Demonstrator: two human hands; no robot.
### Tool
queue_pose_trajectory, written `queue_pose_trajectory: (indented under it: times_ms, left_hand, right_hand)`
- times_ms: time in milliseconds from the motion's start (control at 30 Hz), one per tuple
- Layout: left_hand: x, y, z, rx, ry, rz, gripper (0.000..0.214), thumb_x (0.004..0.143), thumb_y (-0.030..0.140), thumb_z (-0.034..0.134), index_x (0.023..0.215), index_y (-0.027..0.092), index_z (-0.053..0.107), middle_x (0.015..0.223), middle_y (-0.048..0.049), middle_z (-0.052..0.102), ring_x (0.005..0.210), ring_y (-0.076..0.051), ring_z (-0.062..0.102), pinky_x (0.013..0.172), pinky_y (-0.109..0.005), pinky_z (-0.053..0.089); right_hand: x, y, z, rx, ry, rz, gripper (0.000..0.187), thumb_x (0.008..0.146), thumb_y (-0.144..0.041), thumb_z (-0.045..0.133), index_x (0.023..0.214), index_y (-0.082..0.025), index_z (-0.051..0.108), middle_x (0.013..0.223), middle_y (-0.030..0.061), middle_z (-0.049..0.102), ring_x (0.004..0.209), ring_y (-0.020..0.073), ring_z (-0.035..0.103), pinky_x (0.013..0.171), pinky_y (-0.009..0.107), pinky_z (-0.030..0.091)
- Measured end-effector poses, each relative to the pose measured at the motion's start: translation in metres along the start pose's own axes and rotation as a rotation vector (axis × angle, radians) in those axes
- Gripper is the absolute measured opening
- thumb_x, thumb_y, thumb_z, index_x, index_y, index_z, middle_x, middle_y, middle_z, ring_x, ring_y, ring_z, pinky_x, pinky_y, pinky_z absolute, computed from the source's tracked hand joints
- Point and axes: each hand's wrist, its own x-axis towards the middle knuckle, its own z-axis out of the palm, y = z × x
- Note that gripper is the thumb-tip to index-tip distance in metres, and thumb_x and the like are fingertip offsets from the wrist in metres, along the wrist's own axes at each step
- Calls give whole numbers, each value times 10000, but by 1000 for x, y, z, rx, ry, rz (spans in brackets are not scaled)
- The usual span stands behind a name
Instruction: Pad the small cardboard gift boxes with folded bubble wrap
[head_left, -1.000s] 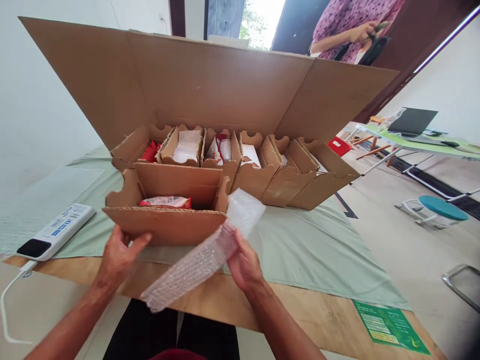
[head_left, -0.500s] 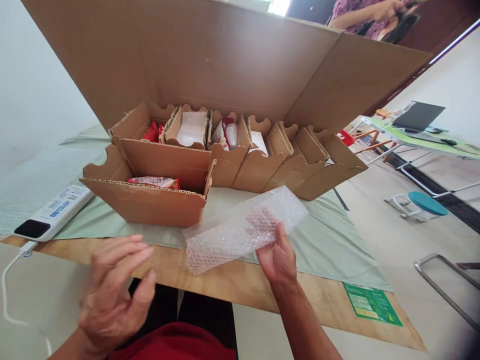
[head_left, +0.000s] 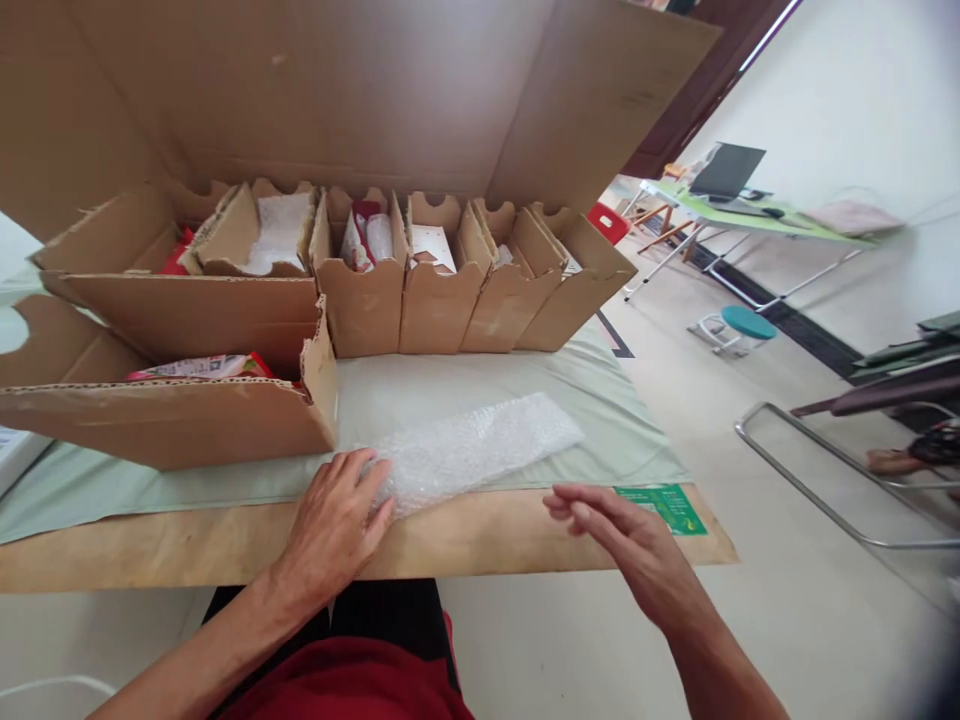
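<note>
A strip of bubble wrap [head_left: 480, 448] lies flat on the green cloth [head_left: 600, 400] near the table's front edge. My left hand [head_left: 337, 520] rests with its fingers spread on the strip's left end. My right hand [head_left: 622, 540] hovers open just off the front edge, right of the strip, holding nothing. A small cardboard tray [head_left: 165, 420] with a red and white packet [head_left: 202, 367] inside stands just left of the strip. Behind it a row of similar trays [head_left: 442, 290] sits in a big open carton [head_left: 315, 90].
The wooden table's front edge [head_left: 450, 545] runs under my hands, with a green sticker [head_left: 664, 507] at its right corner. To the right on the floor are a metal frame [head_left: 817, 490], a teal stool [head_left: 746, 322] and a green desk with a laptop [head_left: 727, 170].
My right hand has laid the bubble wrap down on the cloth and let go. My left hand came forward onto its left end. The view swung right and down.
</note>
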Motion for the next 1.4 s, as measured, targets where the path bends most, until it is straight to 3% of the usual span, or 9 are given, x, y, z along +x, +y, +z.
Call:
queue_pose_trajectory:
  times_ms: [200, 367, 533, 767, 933, 1067, 1200, 1300, 1400]
  left_hand:
    - [12, 2, 4, 115, -172, -93, 317, 922, 197, 550, 1228, 156, 624, 1167, -149, 663, 1045, -315, 622, 902, -467, 532]
    - [14, 0, 7, 153, -191, -142, 401, 902, 236, 601, 1291, 143, 577, 1082, -139, 673, 1031, -312, 631, 883, -435, 522]
    - [17, -2, 8, 112, -198, -122, 164, 886, 204, 600, 1037, 189, 660, 981, -110, 676, 965, -307, 643, 839, -422, 514]
    - [15, 5, 2, -18, 1, -45, 205, 809, 22, 509, 842, 213, 575, 1002, -80, 675, 938, -261, 630, 792, -382, 497]
    - [30, 8, 3, -164, 178, 45, 233, 826, 8, 488, 925, 203, 568, 887, -45, 694, 845, -218, 656, 753, -349, 512]
    - [64, 18, -8, -256, 363, 86, 309, 864, 37, 493, 1103, 201, 601, 992, -56, 713, 950, -218, 671, 850, -373, 540]
    - [83, 26, -33, -362, 489, 178, 175, 894, 60, 507, 899, 218, 581, 906, -30, 698, 1038, -217, 677, 929, -394, 539]
    - [70, 22, -36, -351, 458, 242, 196, 909, 50, 494, 851, 229, 550, 907, -26, 715, 1095, -222, 674, 960, -410, 528]
    - [44, 7, -17, -304, 330, 285, 259, 868, -20, 459, 853, 226, 540, 948, -36, 732, 1116, -225, 667, 942, -401, 527]
  right_hand:
    - [103, -4, 9, -701, 57, -499, 346, 928, -156, 488, 1167, -209, 734, 1193, 96, 753, 1142, 288, 659, 995, 445, 507]
    - [133, -2, 18, -1158, -104, -512, 297, 903, -103, 534, 1094, -188, 746, 1051, 116, 767, 990, 303, 647, 810, 394, 445]
    - [128, 2, 19, -1182, -81, -524, 240, 937, -127, 505, 912, -203, 731, 921, 100, 749, 893, 262, 618, 753, 360, 378]
    - [110, 3, -1, -917, 14, -696, 158, 823, -104, 505, 832, -203, 628, 1372, 140, 647, 1258, 314, 575, 966, 431, 417]
    - [100, 0, -29, -734, -16, -629, 112, 806, -181, 514, 836, -246, 601, 877, 44, 742, 909, 257, 684, 898, 409, 475]
    - [86, -19, -46, -674, 229, -644, 255, 876, -247, 561, 1121, -253, 629, 929, 46, 730, 952, 265, 672, 882, 411, 498]
    - [62, -38, -57, -721, 488, -762, 149, 935, -254, 592, 1067, -284, 654, 910, 38, 728, 977, 269, 681, 937, 448, 484]
    - [43, -33, -54, -767, 533, -855, 116, 939, -194, 594, 927, -292, 655, 901, 35, 733, 955, 267, 691, 939, 463, 467]
    - [28, -10, -40, -820, 449, -899, 150, 923, -140, 591, 891, -272, 652, 867, 33, 732, 901, 254, 685, 854, 430, 467]
